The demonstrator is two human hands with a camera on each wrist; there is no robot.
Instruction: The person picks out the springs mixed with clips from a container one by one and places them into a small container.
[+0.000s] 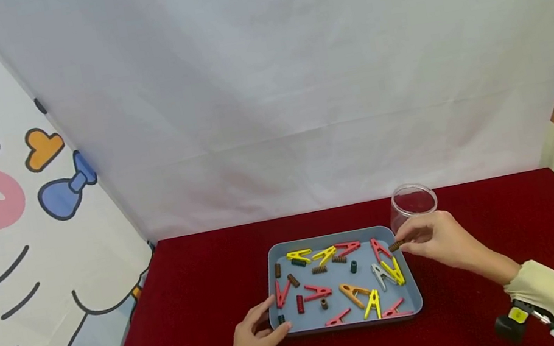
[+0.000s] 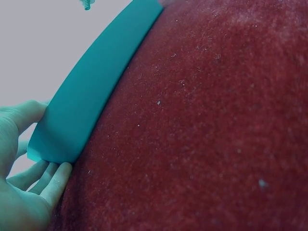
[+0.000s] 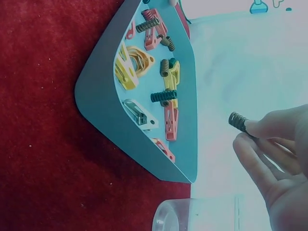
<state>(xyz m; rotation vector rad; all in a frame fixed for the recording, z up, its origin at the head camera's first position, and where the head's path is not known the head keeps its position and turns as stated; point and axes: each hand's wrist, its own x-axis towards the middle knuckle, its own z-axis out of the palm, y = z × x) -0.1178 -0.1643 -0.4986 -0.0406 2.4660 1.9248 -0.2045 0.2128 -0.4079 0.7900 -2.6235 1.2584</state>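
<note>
A brown coil spring (image 3: 237, 121) is pinched between the thumb and fingertips of my right hand (image 1: 435, 238), held up over the tray's right rim in the head view. A clear plastic jar (image 1: 411, 202) stands just behind that hand, partly covered by it. My left hand (image 1: 253, 341) grips the near left corner of the blue-grey tray (image 1: 414, 288), with thumb and fingers spread around the corner; the left wrist view shows the fingertips low on its outer wall (image 2: 91, 91). Inside the tray lie several springs, brown, dark green and red, among plastic clips.
Red, yellow, orange and white clips are scattered across the tray, such as an orange clip (image 1: 355, 294) and a white clip (image 1: 381, 276). Beneath everything is a dark red cloth (image 1: 183, 301). A pale curtain (image 1: 273, 87) hangs behind, with printed cartoon panels at both sides.
</note>
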